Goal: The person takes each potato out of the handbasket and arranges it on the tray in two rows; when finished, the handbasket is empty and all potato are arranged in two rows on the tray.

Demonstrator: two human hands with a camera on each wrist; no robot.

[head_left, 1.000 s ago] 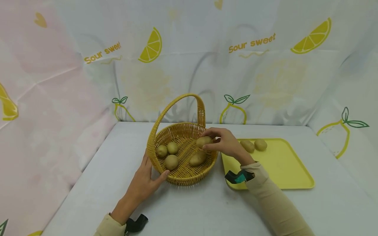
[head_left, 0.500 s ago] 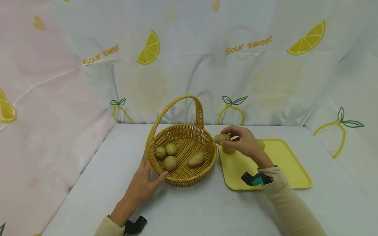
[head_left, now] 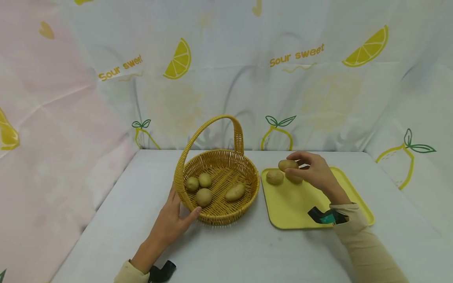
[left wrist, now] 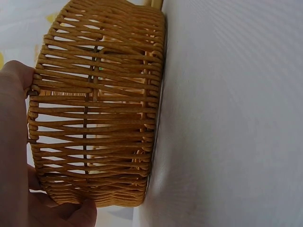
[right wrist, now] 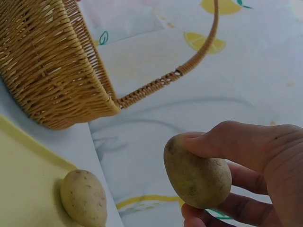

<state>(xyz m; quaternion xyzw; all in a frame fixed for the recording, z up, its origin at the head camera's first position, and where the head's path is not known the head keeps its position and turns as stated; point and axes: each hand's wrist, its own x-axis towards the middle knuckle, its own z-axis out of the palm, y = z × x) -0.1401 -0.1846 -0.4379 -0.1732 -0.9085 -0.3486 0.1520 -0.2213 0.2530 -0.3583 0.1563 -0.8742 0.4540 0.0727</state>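
Observation:
A yellow wicker basket (head_left: 221, 218) with a tall handle stands on the table, with three round potatoes (head_left: 204, 197) at its left and one longer potato (head_left: 235, 192) at its right. My left hand (head_left: 170, 222) holds the basket's left side, thumb at the rim; in the left wrist view, the fingertips (left wrist: 85, 215) press its woven wall. In the right wrist view my right hand (right wrist: 255, 175) pinches a potato (right wrist: 196, 175) between thumb and fingers. That hand is above the back of the yellow tray (head_left: 293, 214), where two potatoes lie, the left one (head_left: 275, 177) fully visible and the other (head_left: 293, 179) partly covered.
A white table (head_left: 240, 251) carries basket and tray side by side, with a narrow gap between them. Behind it hangs a lemon-print cloth (head_left: 219, 78), which also covers the sides. The basket's handle (head_left: 198, 135) arches high over its bowl.
My right hand has lifted a potato from the basket's right side and carried it rightward over the tray. The left hand stays on the basket. A tray potato at left has come into view.

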